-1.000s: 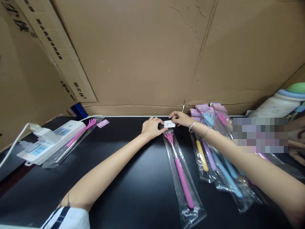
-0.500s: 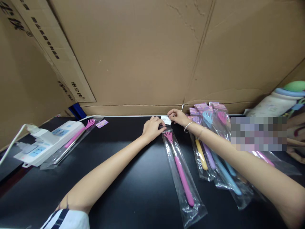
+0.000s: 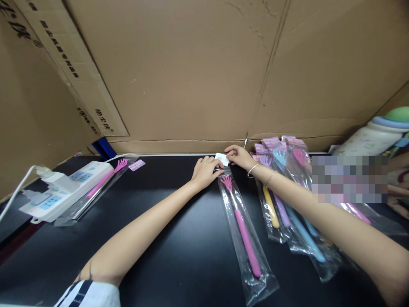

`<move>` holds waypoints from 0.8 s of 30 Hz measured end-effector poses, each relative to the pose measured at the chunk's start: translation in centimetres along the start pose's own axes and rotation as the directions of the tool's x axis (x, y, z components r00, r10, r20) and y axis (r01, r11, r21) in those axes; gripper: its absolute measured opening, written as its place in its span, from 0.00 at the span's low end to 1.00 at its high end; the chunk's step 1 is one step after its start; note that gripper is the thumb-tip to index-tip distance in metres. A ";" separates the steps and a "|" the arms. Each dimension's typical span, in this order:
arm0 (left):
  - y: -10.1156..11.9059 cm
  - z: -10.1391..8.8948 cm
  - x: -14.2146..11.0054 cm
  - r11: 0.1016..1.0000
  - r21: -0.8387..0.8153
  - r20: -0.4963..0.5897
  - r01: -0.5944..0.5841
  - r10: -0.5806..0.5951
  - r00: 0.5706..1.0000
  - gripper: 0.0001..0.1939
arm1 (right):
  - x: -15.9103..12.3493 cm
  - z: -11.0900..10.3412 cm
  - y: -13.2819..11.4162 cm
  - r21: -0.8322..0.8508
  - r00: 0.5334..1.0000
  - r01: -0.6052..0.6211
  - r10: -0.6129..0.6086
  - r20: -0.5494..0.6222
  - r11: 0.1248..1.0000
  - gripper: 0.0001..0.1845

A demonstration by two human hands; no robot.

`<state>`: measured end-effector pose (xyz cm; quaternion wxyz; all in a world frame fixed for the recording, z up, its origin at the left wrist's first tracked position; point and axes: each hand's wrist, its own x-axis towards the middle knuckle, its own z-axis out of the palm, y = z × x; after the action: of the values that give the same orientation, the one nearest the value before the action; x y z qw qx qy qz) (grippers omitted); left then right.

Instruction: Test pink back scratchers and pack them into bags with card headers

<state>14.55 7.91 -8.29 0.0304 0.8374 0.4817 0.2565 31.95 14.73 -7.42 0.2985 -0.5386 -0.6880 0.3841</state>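
Observation:
A pink back scratcher (image 3: pixel 244 236) lies in a clear plastic bag (image 3: pixel 246 288) on the black table, its small claw end away from me. At the top of the bag is a small white card (image 3: pixel 221 159). My left hand (image 3: pixel 206 172) pinches the card's left edge and the top of the bag between thumb and fingers. From the right, my right hand (image 3: pixel 239 157), with a bracelet at the wrist, has its bent fingers closed on the card's right edge. The exact fingertip contact is partly hidden.
Several bagged back scratchers (image 3: pixel 286 209) with pink header cards lie to the right, partly under my right forearm. Another bagged scratcher (image 3: pixel 100 183) lies beside a white power strip (image 3: pixel 67 192) on the left. Cardboard (image 3: pixel 191 76) stands behind; a bottle (image 3: pixel 367 136) is at right.
The white card is tilted slightly differently between my fingers. Both hands stay in nearly the same place, and the bagged back scratcher has hardly moved.

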 end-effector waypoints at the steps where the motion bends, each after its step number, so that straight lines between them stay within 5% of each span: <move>1: 0.0 0.0 0.0 1.000 -0.007 -0.002 -0.016 0.016 1.000 0.07 | 0.0 0.0 0.0 0.008 1.000 0.003 -0.003 -0.003 1.000 0.19; 9: -0.1 0.2 0.2 0.999 -0.021 -0.021 -0.037 0.037 0.999 0.07 | 0.1 0.1 0.2 0.052 0.999 0.046 -0.045 -0.024 0.998 0.18; 19: -0.1 0.3 -0.1 0.994 0.083 -0.035 0.069 -0.066 0.997 0.16 | 0.4 0.0 0.9 0.021 0.995 0.098 -0.098 -0.017 0.995 0.17; 24: -0.2 0.4 0.0 0.993 0.073 -0.021 0.090 -0.089 0.996 0.10 | 0.5 0.2 1.4 -0.014 0.994 0.112 -0.112 -0.014 0.994 0.19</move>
<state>14.61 8.07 -8.74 0.0065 0.8132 0.5281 0.2444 32.39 15.39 -8.76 0.3210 -0.5038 -0.7175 0.3582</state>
